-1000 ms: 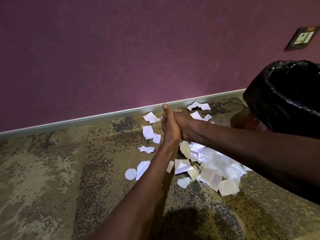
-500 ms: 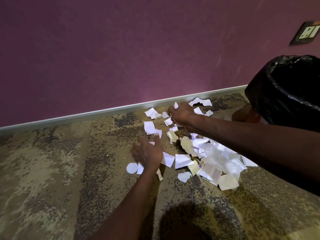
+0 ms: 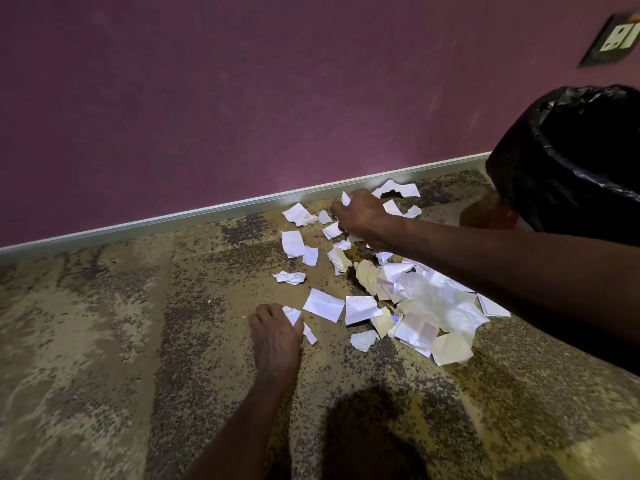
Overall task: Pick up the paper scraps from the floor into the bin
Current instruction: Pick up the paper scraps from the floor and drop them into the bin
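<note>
The bin [image 3: 571, 161] and wall socket [image 3: 613, 39] are running off the right edge. The left hand [image 3: 275, 336] is covering part of a paper scrap [image 3: 290, 315].

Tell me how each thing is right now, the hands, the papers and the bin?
Left hand: down on the carpet, fingers curled on a white scrap.
Right hand: by the wall, fingers curled round scraps.
Scraps: scattered and piled on the carpet, not in the bin.
Bin: open, lined with a black bag; inside too dark to see.
Socket: nothing plugged in.
</note>
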{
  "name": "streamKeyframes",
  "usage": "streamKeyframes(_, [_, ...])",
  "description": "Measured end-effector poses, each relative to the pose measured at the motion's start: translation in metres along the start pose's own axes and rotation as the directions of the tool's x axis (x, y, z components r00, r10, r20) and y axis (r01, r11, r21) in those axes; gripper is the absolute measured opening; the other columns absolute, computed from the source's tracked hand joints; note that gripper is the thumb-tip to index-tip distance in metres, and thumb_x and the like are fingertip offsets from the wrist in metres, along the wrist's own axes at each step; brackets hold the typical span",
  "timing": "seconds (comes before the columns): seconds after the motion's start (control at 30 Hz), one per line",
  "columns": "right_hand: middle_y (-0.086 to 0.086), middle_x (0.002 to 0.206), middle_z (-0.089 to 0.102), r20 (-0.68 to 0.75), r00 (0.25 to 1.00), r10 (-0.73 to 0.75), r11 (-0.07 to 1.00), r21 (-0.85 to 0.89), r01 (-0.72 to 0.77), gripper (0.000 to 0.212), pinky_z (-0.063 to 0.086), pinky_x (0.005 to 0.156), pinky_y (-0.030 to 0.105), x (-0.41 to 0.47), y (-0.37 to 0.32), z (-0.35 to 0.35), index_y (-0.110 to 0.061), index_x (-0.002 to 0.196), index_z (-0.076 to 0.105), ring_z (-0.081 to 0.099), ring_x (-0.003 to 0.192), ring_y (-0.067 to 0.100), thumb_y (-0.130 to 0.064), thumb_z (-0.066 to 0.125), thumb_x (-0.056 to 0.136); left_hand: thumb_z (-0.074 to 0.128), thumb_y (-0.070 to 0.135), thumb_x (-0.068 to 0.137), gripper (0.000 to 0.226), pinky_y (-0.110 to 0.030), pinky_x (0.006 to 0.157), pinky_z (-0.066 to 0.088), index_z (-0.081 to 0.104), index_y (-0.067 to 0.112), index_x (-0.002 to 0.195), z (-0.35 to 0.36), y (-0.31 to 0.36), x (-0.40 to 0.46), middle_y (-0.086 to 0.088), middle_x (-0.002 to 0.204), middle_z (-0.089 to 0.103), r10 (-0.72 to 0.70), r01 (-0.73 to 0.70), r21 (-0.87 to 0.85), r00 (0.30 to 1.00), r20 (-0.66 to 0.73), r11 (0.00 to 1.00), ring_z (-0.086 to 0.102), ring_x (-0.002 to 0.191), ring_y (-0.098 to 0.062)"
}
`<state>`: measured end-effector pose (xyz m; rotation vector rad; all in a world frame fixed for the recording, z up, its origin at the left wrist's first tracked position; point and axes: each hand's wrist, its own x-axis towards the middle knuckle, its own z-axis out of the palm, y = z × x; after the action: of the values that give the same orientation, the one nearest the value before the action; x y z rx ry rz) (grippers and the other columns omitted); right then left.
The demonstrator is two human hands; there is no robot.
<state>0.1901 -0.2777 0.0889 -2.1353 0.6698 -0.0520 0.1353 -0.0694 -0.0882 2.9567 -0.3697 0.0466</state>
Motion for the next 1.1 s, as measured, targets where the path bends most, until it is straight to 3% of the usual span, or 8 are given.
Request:
streamKeyframes(0.17, [0.017, 0.09, 0.069, 0.01, 1.0, -0.016, 1.0, -0.004, 0.016, 0.034, 0.052, 0.057, 0.032, 0.0, 0.001, 0.004, 0.002, 0.101, 0.066, 0.066, 0.074, 0.031, -0.029, 0.056, 0.092, 0.064, 0.023, 0.089, 0.038, -0.034, 0.086, 0.046, 0.047, 0.008, 0.119, -0.004, -0.002, -0.001, -0.011, 0.112, 0.057, 0.078, -0.069, -0.082, 0.992, 0.102, 0.994, 0.053, 0.102, -0.025])
streamKeyframes(0.3, [0.018, 0.089, 0.071, 0.033, 0.999, -0.028, 0.999, -0.017, 0.029, 0.035, 0.056, 0.062, 0.037, 0.0, -0.001, 0.003, 0.002, 0.101, 0.067, 0.066, 0.072, 0.031, -0.031, 0.056, 0.092, 0.054, 0.004, 0.086, 0.035, -0.035, 0.077, 0.052, 0.046, 0.01, 0.119, -0.005, -0.004, 0.002, -0.011, 0.105, 0.061, 0.1, -0.087, -0.116, 0.989, 0.112, 0.989, 0.058, 0.097, -0.027])
streamKeyframes(0.43, [0.014, 0.086, 0.068, 0.04, 0.999, -0.035, 0.999, -0.031, 0.036, 0.034, 0.048, 0.051, 0.026, -0.002, -0.001, -0.001, -0.001, 0.102, 0.066, 0.061, 0.067, 0.027, -0.031, 0.056, 0.092, 0.062, 0.017, 0.088, 0.037, -0.032, 0.075, 0.052, 0.045, 0.013, 0.121, -0.008, -0.008, 0.001, -0.009, 0.105, 0.06, 0.116, -0.102, -0.113, 0.984, 0.134, 0.988, 0.06, 0.095, -0.024])
streamKeyframes(0.6, [0.018, 0.09, 0.07, 0.053, 0.998, -0.045, 0.999, -0.029, 0.046, 0.034, 0.05, 0.06, 0.034, -0.002, 0.002, -0.003, 0.002, 0.1, 0.066, 0.063, 0.072, 0.03, -0.03, 0.057, 0.092, 0.052, 0.057, 0.09, 0.043, -0.029, 0.062, 0.05, 0.051, 0.019, 0.111, -0.01, -0.01, -0.004, -0.006, 0.105, 0.042, 0.081, -0.073, -0.169, 0.996, 0.042, 0.983, 0.054, 0.083, -0.02])
streamKeyframes(0.67, [0.018, 0.094, 0.071, 0.052, 0.998, -0.047, 0.998, -0.046, 0.049, 0.035, 0.05, 0.065, 0.033, -0.002, 0.004, -0.002, 0.001, 0.101, 0.066, 0.066, 0.08, 0.032, -0.032, 0.057, 0.092, 0.049, 0.065, 0.088, 0.049, -0.029, 0.061, 0.051, 0.053, 0.019, 0.107, -0.008, -0.01, -0.004, -0.004, 0.104, 0.041, 0.079, -0.077, -0.155, 0.997, 0.004, 0.985, 0.053, 0.081, -0.019])
streamKeyframes(0.87, [0.017, 0.098, 0.069, 0.065, 0.996, -0.06, 0.996, -0.055, 0.063, 0.035, 0.055, 0.075, 0.041, -0.005, 0.002, -0.001, -0.001, 0.102, 0.063, 0.067, 0.087, 0.034, -0.034, 0.058, 0.093, 0.052, 0.052, 0.093, 0.042, -0.03, 0.057, 0.048, 0.06, 0.011, 0.095, -0.009, -0.009, -0.002, -0.008, 0.093, 0.056, 0.13, -0.13, -0.11, 0.991, -0.009, 0.985, 0.058, 0.072, -0.021])
streamKeyframes(0.97, [0.018, 0.099, 0.07, 0.092, 0.993, -0.069, 0.995, -0.069, 0.076, 0.034, 0.056, 0.076, 0.042, -0.007, 0.001, -0.001, -0.001, 0.099, 0.062, 0.068, 0.087, 0.035, -0.034, 0.058, 0.094, 0.058, 0.036, 0.094, 0.031, -0.029, 0.057, 0.041, 0.063, 0.007, 0.084, -0.012, -0.009, 0.006, -0.012, 0.078, 0.065, 0.029, -0.029, -0.191, 1.0, -0.004, 0.981, 0.064, 0.067, -0.028])
streamKeyframes(1.1, [0.01, 0.095, 0.064, 0.129, 0.989, -0.071, 0.99, -0.109, 0.085, 0.036, 0.045, 0.062, 0.029, -0.013, -0.002, 0.0, -0.002, 0.109, 0.06, 0.061, 0.079, 0.027, -0.035, 0.058, 0.096, 0.056, 0.022, 0.094, 0.024, -0.029, 0.057, 0.037, 0.063, 0.003, 0.082, -0.016, -0.007, 0.017, -0.018, 0.073, 0.067, -0.096, 0.092, -0.344, 0.995, 0.004, 0.934, 0.064, 0.064, -0.033])
